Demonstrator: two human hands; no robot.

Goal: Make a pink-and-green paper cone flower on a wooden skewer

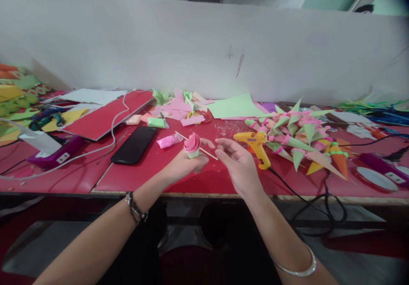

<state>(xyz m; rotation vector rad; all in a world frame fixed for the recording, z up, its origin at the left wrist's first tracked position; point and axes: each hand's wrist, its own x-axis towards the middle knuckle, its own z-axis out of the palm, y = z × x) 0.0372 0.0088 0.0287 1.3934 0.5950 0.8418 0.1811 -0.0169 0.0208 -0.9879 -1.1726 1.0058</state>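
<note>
My left hand [188,162] is closed around a small paper flower [192,143], a rolled pink rosette above a pale green base. Close by on the right, my right hand [238,159] has its fingers slightly curled and apart, with nothing visible in them. A thin wooden stick [209,153] shows between the hands, running behind the flower; whether it is touched I cannot tell. Just beyond my right hand lies a yellow hot glue gun [258,144]. A packet of bright pink clay-like material [170,140] rests left of the flower.
A black phone [134,145] lies to the left, near a red board [110,115] crossed by a white cable. On the right is a pile of paper cones and flowers [298,133]. Purple power strips [57,152] and cords sit at both sides. Green paper [234,106] lies at the back.
</note>
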